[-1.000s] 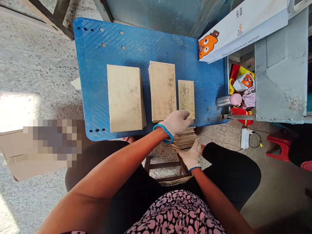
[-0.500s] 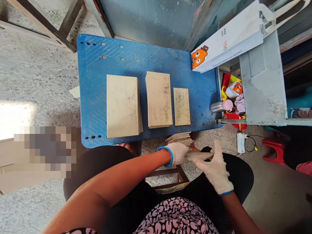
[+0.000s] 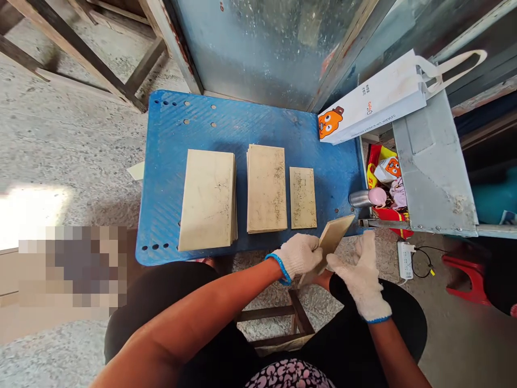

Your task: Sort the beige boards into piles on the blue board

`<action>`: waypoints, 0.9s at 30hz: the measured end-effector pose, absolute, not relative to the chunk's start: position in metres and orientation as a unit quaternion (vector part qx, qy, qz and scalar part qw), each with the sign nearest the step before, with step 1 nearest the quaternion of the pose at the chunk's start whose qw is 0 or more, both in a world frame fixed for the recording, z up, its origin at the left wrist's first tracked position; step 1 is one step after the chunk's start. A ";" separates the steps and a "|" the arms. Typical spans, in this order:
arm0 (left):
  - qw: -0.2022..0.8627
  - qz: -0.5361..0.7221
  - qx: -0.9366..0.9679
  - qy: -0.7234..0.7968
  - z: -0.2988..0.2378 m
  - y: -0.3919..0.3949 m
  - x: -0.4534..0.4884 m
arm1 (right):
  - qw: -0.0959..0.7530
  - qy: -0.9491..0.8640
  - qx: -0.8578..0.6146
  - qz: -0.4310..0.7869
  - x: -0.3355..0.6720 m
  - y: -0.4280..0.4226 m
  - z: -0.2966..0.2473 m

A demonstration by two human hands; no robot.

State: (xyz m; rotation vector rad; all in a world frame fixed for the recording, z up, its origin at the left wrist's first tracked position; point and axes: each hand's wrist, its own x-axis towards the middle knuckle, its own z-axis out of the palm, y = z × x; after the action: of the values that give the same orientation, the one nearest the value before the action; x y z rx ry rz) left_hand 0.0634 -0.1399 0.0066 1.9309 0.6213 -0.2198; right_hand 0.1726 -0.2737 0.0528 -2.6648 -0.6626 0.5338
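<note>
Both my hands wear white knit gloves. My left hand (image 3: 299,255) grips a thin beige board piece (image 3: 334,237), held tilted just past the near edge of the blue table (image 3: 250,124). My right hand (image 3: 361,272) is beside the piece, fingers spread, touching its lower end. On the table lie three stacks of beige boards: a large stack (image 3: 208,200) on the left, a middle stack (image 3: 266,188), and a small narrow stack (image 3: 302,197) on the right.
A white paper bag with an orange cartoon figure (image 3: 371,102) leans at the table's right corner. A grey metal cabinet (image 3: 432,167), a steel cup (image 3: 359,198), a power strip (image 3: 404,252) and a red stool (image 3: 464,269) sit to the right. A wooden stool frame (image 3: 278,318) is below my hands.
The hands lifted one piece from a low stack near my knees and raised it toward the table edge. My view tilted up; the low stack is now hidden behind the hands.
</note>
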 end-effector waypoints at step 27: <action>0.486 -0.218 0.795 0.289 0.021 -0.114 0.035 | 0.020 -0.215 -0.947 0.238 0.207 -0.111 -0.055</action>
State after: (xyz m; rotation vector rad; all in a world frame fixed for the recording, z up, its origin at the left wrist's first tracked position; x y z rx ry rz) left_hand 0.0349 -0.1139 0.0207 1.9347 0.7039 -0.5293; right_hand 0.2072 -0.1113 -0.0546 -2.9374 -0.6680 0.7382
